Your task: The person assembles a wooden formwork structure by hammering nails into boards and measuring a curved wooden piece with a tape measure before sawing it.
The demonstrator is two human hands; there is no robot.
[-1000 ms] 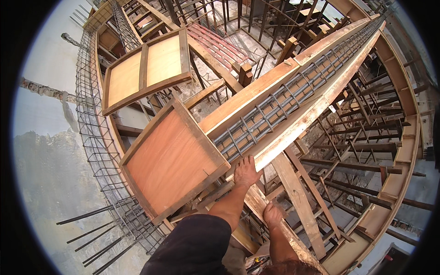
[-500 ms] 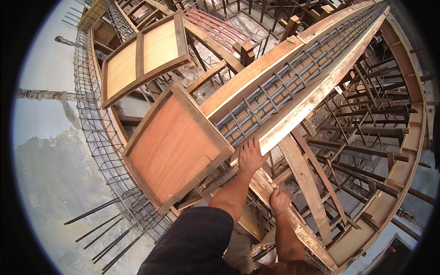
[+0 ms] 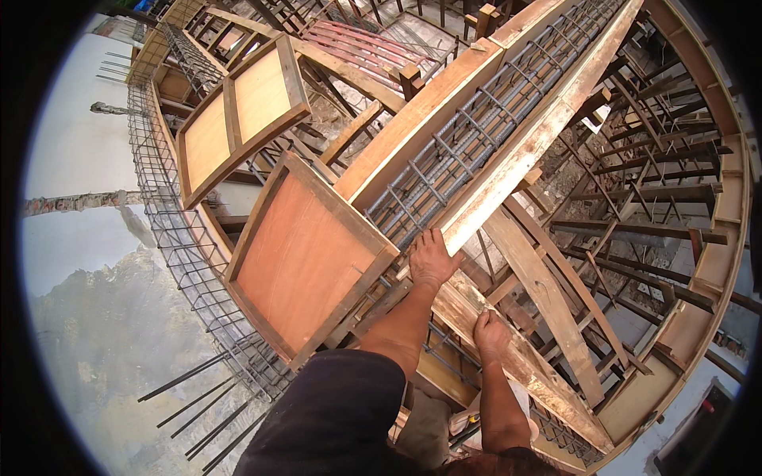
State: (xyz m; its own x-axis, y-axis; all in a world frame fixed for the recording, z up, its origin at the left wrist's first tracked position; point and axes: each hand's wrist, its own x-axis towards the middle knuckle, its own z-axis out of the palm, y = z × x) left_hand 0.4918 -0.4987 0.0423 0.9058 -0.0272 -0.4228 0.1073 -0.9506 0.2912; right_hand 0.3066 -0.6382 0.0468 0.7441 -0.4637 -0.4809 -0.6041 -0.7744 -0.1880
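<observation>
Both hands [image 3: 432, 258] [image 3: 490, 333] on plank [image 3: 516, 170], running upper-right

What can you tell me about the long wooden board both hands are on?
The board is a long, pale, weathered plank, stained and rough along its face. It forms one side of a trough that holds a cage of steel bars, with a matching orange-brown board on the other side. It runs from the lower right up to the top of the view. The left hand lies flat on its edge; the right hand rests on it lower down. Timber braces lean against it underneath.
</observation>
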